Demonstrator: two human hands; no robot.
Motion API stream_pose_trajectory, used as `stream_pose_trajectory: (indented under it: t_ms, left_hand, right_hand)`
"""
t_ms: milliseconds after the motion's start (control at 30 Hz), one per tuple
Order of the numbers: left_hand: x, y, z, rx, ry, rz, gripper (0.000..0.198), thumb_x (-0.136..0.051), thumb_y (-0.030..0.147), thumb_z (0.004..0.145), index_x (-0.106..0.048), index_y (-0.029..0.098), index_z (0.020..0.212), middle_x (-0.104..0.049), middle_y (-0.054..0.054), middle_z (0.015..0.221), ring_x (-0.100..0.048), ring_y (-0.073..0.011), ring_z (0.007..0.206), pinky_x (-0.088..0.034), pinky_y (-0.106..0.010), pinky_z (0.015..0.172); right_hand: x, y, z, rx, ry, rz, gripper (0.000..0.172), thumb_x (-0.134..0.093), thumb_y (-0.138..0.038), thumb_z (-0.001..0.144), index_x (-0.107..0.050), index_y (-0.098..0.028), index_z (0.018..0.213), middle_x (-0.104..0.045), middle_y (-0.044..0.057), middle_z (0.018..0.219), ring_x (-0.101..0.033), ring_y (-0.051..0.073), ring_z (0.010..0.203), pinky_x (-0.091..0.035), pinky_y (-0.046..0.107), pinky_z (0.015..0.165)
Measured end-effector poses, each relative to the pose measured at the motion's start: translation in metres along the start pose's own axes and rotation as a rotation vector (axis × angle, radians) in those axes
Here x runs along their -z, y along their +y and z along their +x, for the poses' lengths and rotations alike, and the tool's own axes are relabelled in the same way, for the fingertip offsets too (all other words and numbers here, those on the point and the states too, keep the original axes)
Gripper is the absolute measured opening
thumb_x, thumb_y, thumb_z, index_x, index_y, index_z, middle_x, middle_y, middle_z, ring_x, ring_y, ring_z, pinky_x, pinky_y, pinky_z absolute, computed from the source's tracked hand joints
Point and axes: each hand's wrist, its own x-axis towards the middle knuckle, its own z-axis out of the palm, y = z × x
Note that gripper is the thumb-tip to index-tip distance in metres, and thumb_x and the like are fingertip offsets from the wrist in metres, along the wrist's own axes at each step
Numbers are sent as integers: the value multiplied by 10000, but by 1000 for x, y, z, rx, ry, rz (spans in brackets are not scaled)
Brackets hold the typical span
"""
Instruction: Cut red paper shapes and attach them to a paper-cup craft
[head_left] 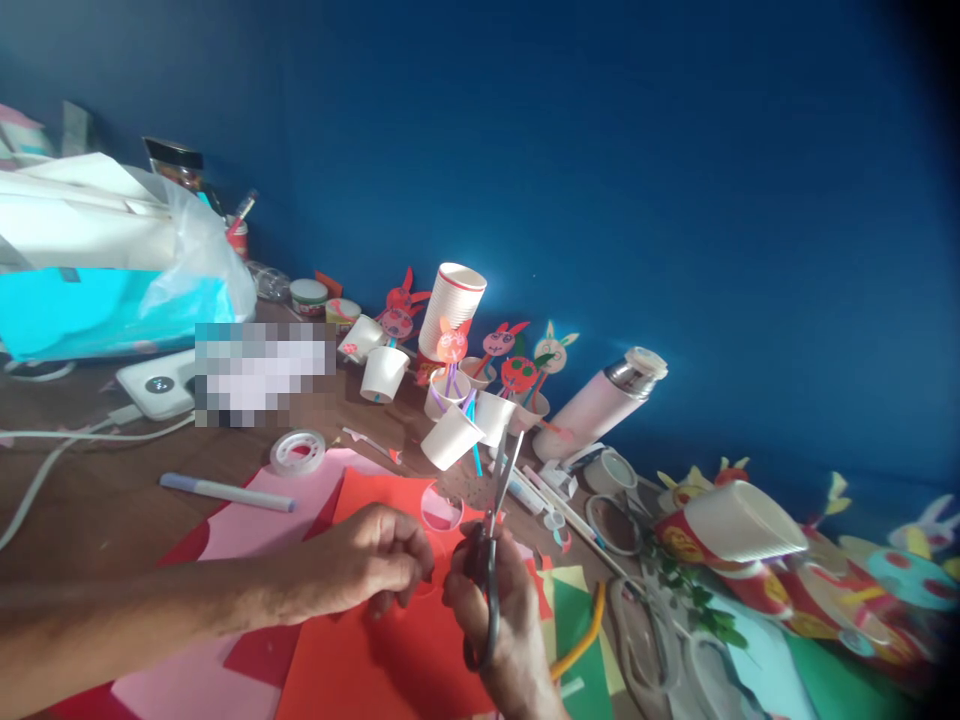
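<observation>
My right hand (499,600) is closed round black-handled scissors (487,600). Their metal blades point up and away from me and are slightly apart. Left of it, my left hand (386,560) hovers over a red paper sheet (360,660) with its fingers curled in; whatever they may pinch is hidden. Between the hands a rounded red paper shape (439,565) shows against the sheet. Just beyond is a round hole in the red sheet, with pink paper (442,508) showing through. More pink paper (217,670) lies underneath at the left.
A marker (227,492) and tape roll (298,453) lie at the left. Paper cups (452,437) with rabbit faces on straws stand behind. A pink thermos (592,415) is to their right. More cup crafts (739,520) and green paper (581,640) are at the right.
</observation>
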Motion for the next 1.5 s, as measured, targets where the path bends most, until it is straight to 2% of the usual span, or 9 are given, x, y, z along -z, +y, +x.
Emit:
stream_pose_trajectory:
  t_ms: [67,267,400,600,733,867,1067,1267,1500]
  left_hand:
    - [-5,-3,1,-5,28,-22,174,-523,298,660,-535,164,769,-536,21,626,-476,-97,501,-302,-182,400]
    - [-15,-11,3,-126,45,-159,191,-590,324,688,-483,167,707,-471,54,570,-439,-80,515,-365,-204,491]
    - [-17,-14,5,-112,98,-167,196,-588,328,689,-474,169,672,-484,53,561,-463,-85,495,-357,-209,480]
    - [-12,-10,7,-83,117,-290,109,-536,249,666,-470,177,716,-529,45,560,-502,-111,498,-400,-248,508]
    - [-3,-1,3,-139,142,-289,77,-526,229,683,-493,162,701,-555,17,627,-506,-109,547,-406,-256,545]
    - [2,8,0,-205,207,-318,114,-562,251,680,-502,155,691,-546,20,631,-497,-104,548,-407,-258,555]
    - [-1,12,-1,-170,284,-405,127,-589,244,652,-497,159,672,-564,28,602,-515,-100,545,-412,-251,579]
    - [-5,9,2,-241,274,-439,91,-576,227,669,-531,151,688,-593,22,644,-512,-95,559,-423,-249,577]
    - [-6,6,3,-227,278,-406,65,-556,214,688,-562,153,712,-584,23,641,-518,-107,580,-425,-264,602]
  right_hand:
    - [-1,0,0,24,29,6,217,-580,-262,709,-496,-201,900,-545,-43,631,-497,102,551,-435,190,503]
    - [-6,2,-3,21,41,21,243,-584,-284,728,-489,-196,933,-545,-34,674,-498,108,583,-452,202,534]
    - [-8,-1,-2,17,31,9,255,-589,-303,717,-489,-187,921,-532,-32,662,-499,114,584,-454,213,541]
    - [-4,9,-4,-52,-83,53,374,-608,-399,722,-487,-196,1011,-517,-11,729,-494,136,642,-444,246,587]
    - [2,20,-7,22,-186,-5,397,-586,-461,756,-518,-207,1053,-530,5,748,-505,155,686,-449,270,655]
    - [3,25,-10,47,-183,-21,437,-578,-518,744,-536,-217,1058,-546,10,739,-516,166,673,-447,280,675]
    - [-6,21,-13,69,-210,-5,411,-561,-543,742,-548,-224,1003,-557,11,741,-518,160,682,-439,252,638]
    - [-14,17,-13,80,-247,49,480,-521,-594,727,-550,-207,1010,-527,7,689,-488,163,660,-412,244,575]
    - [-17,20,-16,54,-179,71,469,-555,-576,715,-575,-211,1007,-590,41,767,-527,192,703,-443,275,605]
